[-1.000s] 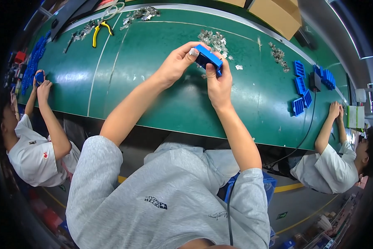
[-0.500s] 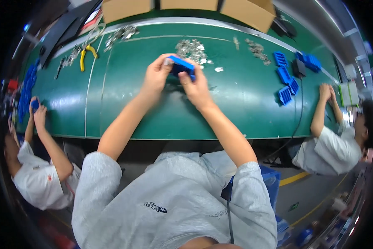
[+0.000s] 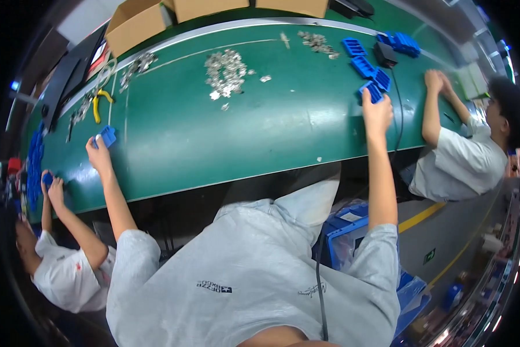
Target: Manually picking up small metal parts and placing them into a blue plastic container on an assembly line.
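Observation:
My left hand (image 3: 98, 155) is out at the left, its fingers closed on a small blue plastic housing (image 3: 108, 136) just over the green table. At the right my right hand (image 3: 378, 115) has its thumb and fingers round a slotted blue plastic housing (image 3: 373, 91). That piece is the nearest of a small group; another blue housing (image 3: 381, 80) lies against it, and more blue housings (image 3: 362, 66) lie behind. Between my hands, farther back, is a heap of small silvery metal parts (image 3: 226, 72).
Yellow-handled pliers (image 3: 97, 107) lie left of the heap. A black box (image 3: 385, 55) with a cable stands by the blue housings. Cardboard boxes (image 3: 211, 7) line the back. Co-workers sit at both sides; the left one's hands (image 3: 53, 186) hold a blue piece.
My hands have parted from in front of the metal heap. The left carried a blue housing leftward; the right let go of it and reached the blue housings at the right. The view has shifted.

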A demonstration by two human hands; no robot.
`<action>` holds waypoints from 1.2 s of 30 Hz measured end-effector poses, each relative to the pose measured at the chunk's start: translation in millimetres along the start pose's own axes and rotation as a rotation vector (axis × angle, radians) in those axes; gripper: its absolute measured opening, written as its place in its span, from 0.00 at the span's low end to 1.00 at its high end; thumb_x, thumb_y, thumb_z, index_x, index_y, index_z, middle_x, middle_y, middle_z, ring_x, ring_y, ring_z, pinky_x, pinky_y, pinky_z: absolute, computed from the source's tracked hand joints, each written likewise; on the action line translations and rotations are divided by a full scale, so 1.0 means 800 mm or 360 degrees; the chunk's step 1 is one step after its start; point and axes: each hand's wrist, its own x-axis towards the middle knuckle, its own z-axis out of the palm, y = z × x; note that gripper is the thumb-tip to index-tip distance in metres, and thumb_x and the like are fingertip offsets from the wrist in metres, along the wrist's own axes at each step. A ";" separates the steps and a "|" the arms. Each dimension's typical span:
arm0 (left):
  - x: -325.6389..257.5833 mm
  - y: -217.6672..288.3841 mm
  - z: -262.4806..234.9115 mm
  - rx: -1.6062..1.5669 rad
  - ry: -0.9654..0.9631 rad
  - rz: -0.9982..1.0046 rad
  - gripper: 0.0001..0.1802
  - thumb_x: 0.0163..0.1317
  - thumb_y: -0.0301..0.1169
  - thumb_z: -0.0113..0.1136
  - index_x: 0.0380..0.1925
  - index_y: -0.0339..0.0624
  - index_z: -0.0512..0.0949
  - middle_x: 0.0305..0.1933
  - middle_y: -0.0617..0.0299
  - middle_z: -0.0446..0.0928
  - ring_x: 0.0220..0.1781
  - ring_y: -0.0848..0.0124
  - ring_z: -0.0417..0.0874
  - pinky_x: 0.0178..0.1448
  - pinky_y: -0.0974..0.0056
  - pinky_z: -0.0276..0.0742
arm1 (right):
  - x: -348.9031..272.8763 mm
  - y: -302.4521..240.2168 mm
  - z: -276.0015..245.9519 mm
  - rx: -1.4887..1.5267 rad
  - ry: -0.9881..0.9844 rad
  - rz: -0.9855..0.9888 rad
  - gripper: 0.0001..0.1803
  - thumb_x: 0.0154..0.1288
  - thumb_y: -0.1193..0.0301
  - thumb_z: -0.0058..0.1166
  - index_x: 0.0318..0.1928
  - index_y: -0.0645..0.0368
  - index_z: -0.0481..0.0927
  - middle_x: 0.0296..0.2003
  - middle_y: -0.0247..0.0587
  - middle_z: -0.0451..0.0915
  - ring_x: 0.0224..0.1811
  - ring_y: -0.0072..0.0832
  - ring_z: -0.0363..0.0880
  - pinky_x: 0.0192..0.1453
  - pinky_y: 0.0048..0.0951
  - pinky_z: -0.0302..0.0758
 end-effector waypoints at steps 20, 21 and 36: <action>-0.193 0.321 0.154 -0.0518 -0.0897 0.1303 0.10 0.58 0.30 0.59 0.40 0.48 0.81 0.53 0.60 0.73 0.59 0.59 0.68 0.64 0.56 0.60 | -0.022 -0.021 0.014 0.0576 0.0207 -0.0342 0.26 0.66 0.53 0.54 0.50 0.64 0.70 0.42 0.56 0.78 0.44 0.50 0.77 0.49 0.43 0.71; -0.195 0.318 0.154 -0.0517 -0.0901 0.1290 0.10 0.58 0.30 0.59 0.40 0.48 0.81 0.53 0.60 0.73 0.59 0.59 0.68 0.64 0.56 0.60 | -0.024 -0.027 0.017 0.0647 0.0145 -0.0304 0.28 0.65 0.55 0.57 0.52 0.64 0.67 0.41 0.53 0.77 0.43 0.44 0.78 0.49 0.39 0.72; -0.182 0.317 0.156 -0.0562 -0.0680 0.1304 0.08 0.56 0.34 0.63 0.37 0.50 0.83 0.50 0.65 0.77 0.58 0.61 0.71 0.63 0.56 0.61 | -0.153 -0.294 0.095 0.2839 -0.1571 0.0232 0.20 0.73 0.63 0.41 0.52 0.69 0.69 0.48 0.54 0.77 0.48 0.45 0.79 0.51 0.42 0.80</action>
